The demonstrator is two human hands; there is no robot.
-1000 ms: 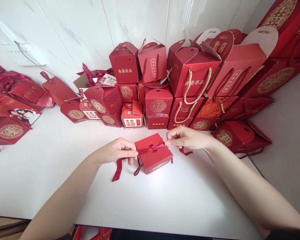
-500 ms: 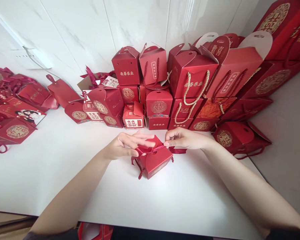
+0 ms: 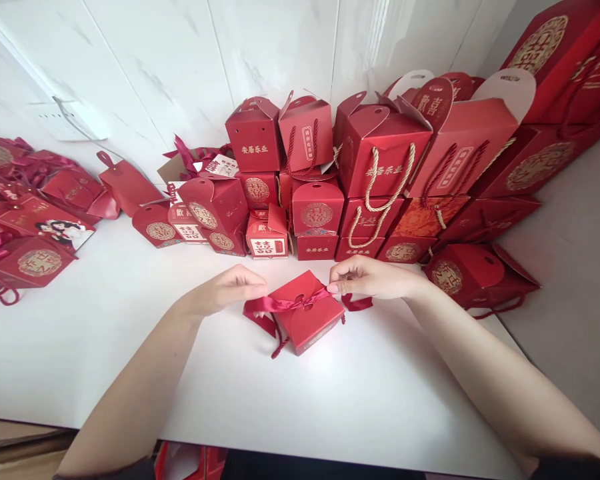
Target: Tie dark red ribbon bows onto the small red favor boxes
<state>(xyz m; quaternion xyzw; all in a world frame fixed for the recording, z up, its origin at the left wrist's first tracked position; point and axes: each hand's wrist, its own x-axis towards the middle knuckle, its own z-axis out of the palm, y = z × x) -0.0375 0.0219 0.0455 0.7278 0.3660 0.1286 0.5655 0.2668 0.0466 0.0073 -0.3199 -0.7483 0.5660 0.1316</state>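
A small red gift box [image 3: 314, 321] sits on the white table between my hands, its top flaps folded shut. Across its top runs a dark red ribbon [image 3: 285, 305], crossed at the slot in the middle. My left hand [image 3: 233, 290] pinches the ribbon's left part, and a loose tail hangs below it. With thumb and forefinger, my right hand [image 3: 360, 277] grips the ribbon's right part close to the box's corner; its loose end lies on the table. A twisted red cord [image 3: 280, 347] dangles at the box's left side.
Stacked red gift boxes [image 3: 320, 208] line the back along the marbled wall, reaching up the right side. More boxes [image 3: 40, 260] with ribbons are heaped at the left. The white table [image 3: 330, 407] ends at a front edge, with a red box [image 3: 190, 460] below it.
My left hand has drawn left off the box and closed on the ribbon, which now stretches flatter across the top. My right hand has stayed in place, still pinching.
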